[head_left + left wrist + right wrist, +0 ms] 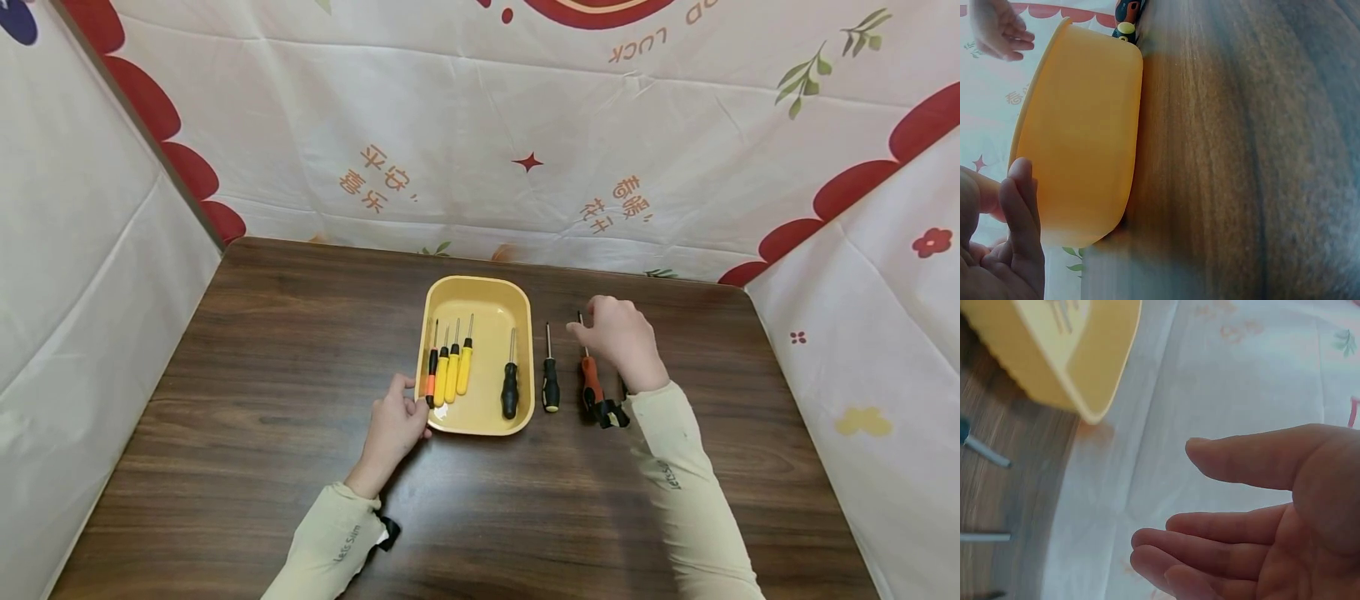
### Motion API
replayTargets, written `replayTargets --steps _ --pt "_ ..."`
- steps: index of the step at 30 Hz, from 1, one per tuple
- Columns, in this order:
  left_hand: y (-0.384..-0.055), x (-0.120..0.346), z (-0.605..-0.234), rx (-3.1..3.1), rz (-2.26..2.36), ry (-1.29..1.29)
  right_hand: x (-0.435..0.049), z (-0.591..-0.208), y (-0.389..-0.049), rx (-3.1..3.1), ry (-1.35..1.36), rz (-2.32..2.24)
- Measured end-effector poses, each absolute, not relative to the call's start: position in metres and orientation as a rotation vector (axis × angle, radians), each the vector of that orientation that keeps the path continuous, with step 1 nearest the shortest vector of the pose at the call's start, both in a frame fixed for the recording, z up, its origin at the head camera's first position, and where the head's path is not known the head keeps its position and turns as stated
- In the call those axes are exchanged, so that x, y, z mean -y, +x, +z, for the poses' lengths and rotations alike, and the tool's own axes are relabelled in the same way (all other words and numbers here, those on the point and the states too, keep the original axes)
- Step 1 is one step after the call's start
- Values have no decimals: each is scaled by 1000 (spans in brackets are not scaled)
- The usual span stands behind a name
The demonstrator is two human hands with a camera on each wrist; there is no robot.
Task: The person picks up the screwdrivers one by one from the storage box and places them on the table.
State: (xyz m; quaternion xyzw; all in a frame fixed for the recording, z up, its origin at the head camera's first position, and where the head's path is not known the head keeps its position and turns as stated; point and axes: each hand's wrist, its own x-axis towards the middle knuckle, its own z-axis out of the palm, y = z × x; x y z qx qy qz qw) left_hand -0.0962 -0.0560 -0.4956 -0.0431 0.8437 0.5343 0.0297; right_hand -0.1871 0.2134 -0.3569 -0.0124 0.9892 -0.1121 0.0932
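Observation:
My left hand [393, 425] pinches the rim of a yellow tray [476, 425] at its near left corner; in the left wrist view its fingers [1019, 206] lie against the tray wall. Inside the tray lie an orange-and-black screwdriver [432, 375], several yellow-handled screwdrivers [452, 375] and a black screwdriver [510, 392]. My right hand [622, 342] hovers over the table right of the tray, holding nothing, thumb and fingers apart in the right wrist view. Below it lies a red-and-black screwdriver [592, 383], partly covered. A black screwdriver [551, 385] rests between that one and the tray.
A dark wooden table [300, 350] carries everything. White printed cloth [465, 125] hangs behind it and along both sides. Something dark beside the right wrist is mostly hidden by the arm.

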Motion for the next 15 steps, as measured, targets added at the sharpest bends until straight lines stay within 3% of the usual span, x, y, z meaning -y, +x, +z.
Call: replayTargets --steps 15 --pt "-96 56 -495 -2614 1650 -116 -164 -363 -183 -2886 -180 -338"
